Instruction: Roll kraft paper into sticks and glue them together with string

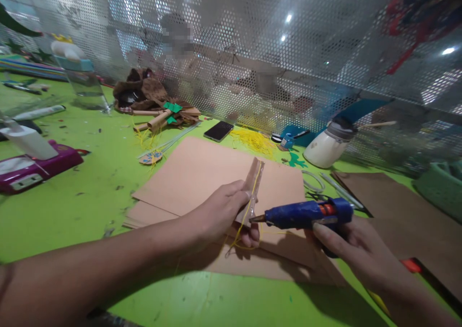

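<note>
My left hand [231, 204] is closed on a narrow folded strip of brown paper [255, 170], held up at a slant over stacked brown sheets. Along the strip runs a yellow string [257, 180], with shiny clear glue beside it; its loose end dangles below my fingers. In my right hand [355, 245] is a blue hot glue gun [306, 215], my fingers wrapped round its handle. The metal nozzle points left, at the lower end of the strip, touching or nearly touching it. Part of the glue gun's handle is hidden by my hand.
Brown paper sheets [202, 163] lie on the green table [90, 211]. Beyond them are a phone [219, 131], a yellow string pile [254, 141] and a white jar [327, 146]. Left stand a purple power strip [68, 163] and a water bottle [84, 86]. A perforated metal screen [224, 43] rises behind.
</note>
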A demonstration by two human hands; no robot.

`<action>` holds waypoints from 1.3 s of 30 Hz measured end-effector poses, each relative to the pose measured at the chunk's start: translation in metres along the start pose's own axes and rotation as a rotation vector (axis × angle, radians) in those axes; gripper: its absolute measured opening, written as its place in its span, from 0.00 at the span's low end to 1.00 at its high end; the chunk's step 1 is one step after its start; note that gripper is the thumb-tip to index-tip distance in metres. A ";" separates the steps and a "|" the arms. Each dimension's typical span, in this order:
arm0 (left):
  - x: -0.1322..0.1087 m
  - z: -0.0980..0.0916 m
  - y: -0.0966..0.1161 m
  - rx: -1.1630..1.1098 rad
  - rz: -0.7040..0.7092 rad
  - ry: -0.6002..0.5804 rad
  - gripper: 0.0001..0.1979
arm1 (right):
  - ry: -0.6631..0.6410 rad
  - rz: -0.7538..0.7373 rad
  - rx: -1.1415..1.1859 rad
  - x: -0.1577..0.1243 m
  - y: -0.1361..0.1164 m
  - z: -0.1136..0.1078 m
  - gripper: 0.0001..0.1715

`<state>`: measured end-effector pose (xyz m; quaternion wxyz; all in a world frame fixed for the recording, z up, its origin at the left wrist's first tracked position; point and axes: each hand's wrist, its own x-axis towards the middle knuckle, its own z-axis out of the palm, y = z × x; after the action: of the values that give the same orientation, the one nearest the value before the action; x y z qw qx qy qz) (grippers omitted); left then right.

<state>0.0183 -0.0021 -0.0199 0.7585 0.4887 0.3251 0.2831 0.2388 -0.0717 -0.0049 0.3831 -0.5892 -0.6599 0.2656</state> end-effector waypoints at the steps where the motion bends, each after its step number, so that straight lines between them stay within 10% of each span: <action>1: 0.000 0.000 0.000 -0.001 -0.010 -0.002 0.09 | 0.005 0.008 -0.001 0.001 0.000 0.000 0.18; 31: -0.002 -0.002 0.000 -0.027 -0.024 -0.051 0.11 | 0.063 0.133 0.079 0.005 0.010 0.003 0.24; 39: 0.000 -0.003 0.001 0.013 -0.030 -0.034 0.09 | -0.107 0.012 0.058 0.005 0.010 -0.002 0.20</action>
<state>0.0157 0.0001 -0.0196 0.7648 0.4936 0.3214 0.2610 0.2458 -0.0653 -0.0104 0.3627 -0.5666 -0.6680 0.3182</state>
